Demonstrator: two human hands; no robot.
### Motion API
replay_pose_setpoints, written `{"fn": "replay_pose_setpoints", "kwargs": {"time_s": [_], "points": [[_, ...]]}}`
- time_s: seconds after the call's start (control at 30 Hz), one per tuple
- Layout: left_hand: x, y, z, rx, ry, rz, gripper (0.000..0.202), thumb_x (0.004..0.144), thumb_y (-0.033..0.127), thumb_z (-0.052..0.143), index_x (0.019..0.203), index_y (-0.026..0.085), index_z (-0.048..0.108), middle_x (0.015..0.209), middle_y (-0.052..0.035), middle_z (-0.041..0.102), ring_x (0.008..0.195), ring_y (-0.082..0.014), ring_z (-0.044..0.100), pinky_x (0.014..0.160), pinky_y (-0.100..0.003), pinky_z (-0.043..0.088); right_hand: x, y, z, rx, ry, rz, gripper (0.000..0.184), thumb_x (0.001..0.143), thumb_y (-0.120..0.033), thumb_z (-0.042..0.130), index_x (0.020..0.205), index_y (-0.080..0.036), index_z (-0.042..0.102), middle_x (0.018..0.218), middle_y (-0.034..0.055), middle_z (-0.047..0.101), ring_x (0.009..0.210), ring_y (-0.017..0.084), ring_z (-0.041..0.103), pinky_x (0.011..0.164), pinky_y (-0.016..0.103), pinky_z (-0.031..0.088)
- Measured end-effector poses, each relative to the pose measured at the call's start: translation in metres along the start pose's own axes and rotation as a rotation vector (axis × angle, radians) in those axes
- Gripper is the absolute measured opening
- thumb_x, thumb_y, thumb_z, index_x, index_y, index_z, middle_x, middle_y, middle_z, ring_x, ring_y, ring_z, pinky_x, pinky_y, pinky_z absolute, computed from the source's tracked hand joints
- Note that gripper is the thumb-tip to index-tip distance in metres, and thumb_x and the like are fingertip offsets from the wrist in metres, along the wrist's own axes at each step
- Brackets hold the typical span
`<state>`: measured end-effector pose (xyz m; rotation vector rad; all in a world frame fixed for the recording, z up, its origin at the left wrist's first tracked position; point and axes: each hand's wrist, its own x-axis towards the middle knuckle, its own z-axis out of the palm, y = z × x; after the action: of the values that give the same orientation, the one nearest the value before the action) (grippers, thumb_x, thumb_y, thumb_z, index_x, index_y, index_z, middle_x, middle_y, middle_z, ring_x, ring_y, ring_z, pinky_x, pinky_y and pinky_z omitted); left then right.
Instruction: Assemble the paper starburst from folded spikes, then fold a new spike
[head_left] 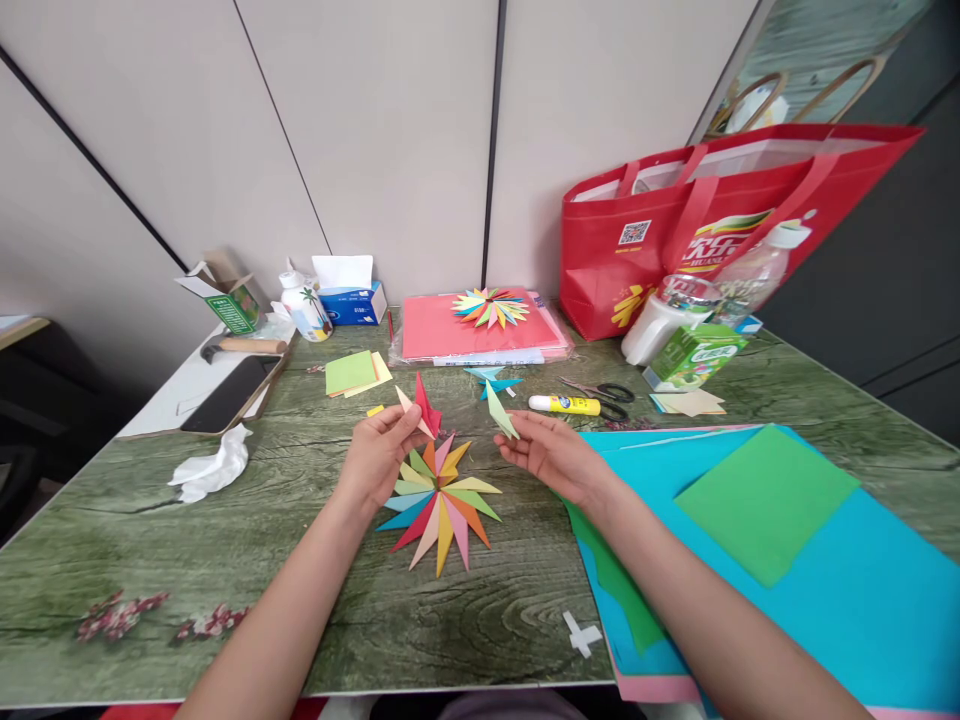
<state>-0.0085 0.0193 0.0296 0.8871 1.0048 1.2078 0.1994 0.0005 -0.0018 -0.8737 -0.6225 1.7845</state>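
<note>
Between the fingers of my left hand point(381, 450) are folded paper pieces, a red one point(427, 404) and a pale pink one point(411, 408). A pale green folded paper piece point(499, 412) is pinched in my right hand point(551, 452). Both hands hover apart over a multicoloured paper pinwheel point(448, 505) of pointed folded pieces; my left fingers hide part of its upper left. Blue folded pieces point(495, 384) lie just beyond my right fingertips. A yellow glue stick point(564, 405) and black-handled scissors point(611, 391) rest beyond my right hand.
At the back, a finished-looking paper star point(491, 308) lies on a red paper pack point(427, 330). Large blue sheets point(795, 560) with a green square point(769, 505) cover the right. A red bag point(615, 250), a green box point(696, 355), a tissue box point(356, 303) and a hammer point(244, 345) stand around.
</note>
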Motion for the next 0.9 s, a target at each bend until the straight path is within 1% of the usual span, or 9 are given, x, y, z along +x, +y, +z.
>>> {"fn": "replay_pose_setpoints", "kwargs": {"time_s": [0.1,0.27,0.43,0.57,0.63,0.7,0.8,0.9], "points": [[-0.001,0.000,0.001,0.016,-0.018,0.002,0.020,0.058,0.028,0.075,0.064,0.011,0.066,0.061,-0.0015,0.062,0.061,-0.0104,0.056,0.062,-0.022,0.047,0.001,0.001,-0.001,-0.001,0.016,0.021,0.019,0.066,-0.028,0.069,0.082,-0.017,0.064,0.073,0.0013,0.066,0.068,0.011,0.062,0.063,0.021,0.050],[-0.003,-0.003,0.004,0.100,-0.076,-0.024,0.022,0.057,0.030,0.074,0.067,0.011,0.067,0.065,-0.0024,0.065,0.061,-0.0113,0.057,0.065,-0.024,0.047,0.002,0.003,-0.002,-0.015,0.019,0.032,0.022,0.062,-0.031,0.073,0.076,-0.017,0.064,0.068,0.0028,0.066,0.069,0.013,0.062,0.064,0.023,0.049],[-0.006,-0.003,0.007,0.159,-0.076,-0.049,0.023,0.056,0.030,0.075,0.065,0.012,0.067,0.063,-0.0017,0.064,0.059,-0.0112,0.056,0.063,-0.024,0.047,0.000,0.004,-0.001,-0.073,-0.017,0.009,0.021,0.064,-0.032,0.071,0.076,-0.016,0.063,0.069,0.0026,0.066,0.069,0.012,0.063,0.067,0.023,0.049],[-0.008,-0.002,0.009,0.188,-0.104,-0.059,0.022,0.057,0.031,0.074,0.064,0.012,0.066,0.060,-0.0013,0.063,0.055,-0.0104,0.054,0.058,-0.023,0.046,0.000,0.005,0.002,-0.191,-0.001,-0.056,0.023,0.066,-0.035,0.068,0.078,-0.017,0.061,0.070,0.0004,0.065,0.068,0.012,0.062,0.068,0.025,0.049],[-0.008,-0.002,0.009,0.197,-0.112,-0.056,0.022,0.057,0.032,0.074,0.063,0.012,0.066,0.060,-0.0012,0.063,0.054,-0.0104,0.054,0.057,-0.023,0.045,0.001,0.007,0.002,-0.321,0.039,-0.116,0.024,0.068,-0.038,0.066,0.080,-0.017,0.060,0.073,0.0004,0.064,0.066,0.013,0.062,0.065,0.026,0.049],[-0.008,-0.003,0.009,0.203,-0.115,-0.052,0.021,0.057,0.032,0.074,0.062,0.013,0.066,0.060,-0.0013,0.063,0.054,-0.0105,0.054,0.057,-0.023,0.045,0.002,0.009,0.002,-0.528,0.077,-0.192,0.024,0.071,-0.040,0.060,0.082,-0.018,0.059,0.073,0.0010,0.063,0.061,0.014,0.061,0.059,0.027,0.049],[-0.008,-0.003,0.008,0.212,-0.128,-0.054,0.022,0.058,0.033,0.073,0.063,0.013,0.066,0.059,-0.0012,0.063,0.053,-0.0105,0.054,0.056,-0.023,0.045,0.002,0.012,0.001,-0.952,0.116,-0.364,0.021,0.078,-0.037,0.051,0.082,-0.018,0.059,0.072,0.0024,0.062,0.058,0.014,0.059,0.055,0.027,0.045],[-0.007,-0.004,0.007,0.207,-0.130,-0.047,0.022,0.058,0.032,0.073,0.063,0.012,0.065,0.058,-0.0012,0.062,0.055,-0.0109,0.054,0.058,-0.024,0.045,-0.001,0.013,0.000,-1.374,0.187,-0.539,0.019,0.082,-0.032,0.046,0.083,-0.018,0.060,0.080,0.0046,0.063,0.066,0.016,0.058,0.060,0.026,0.042]]}}
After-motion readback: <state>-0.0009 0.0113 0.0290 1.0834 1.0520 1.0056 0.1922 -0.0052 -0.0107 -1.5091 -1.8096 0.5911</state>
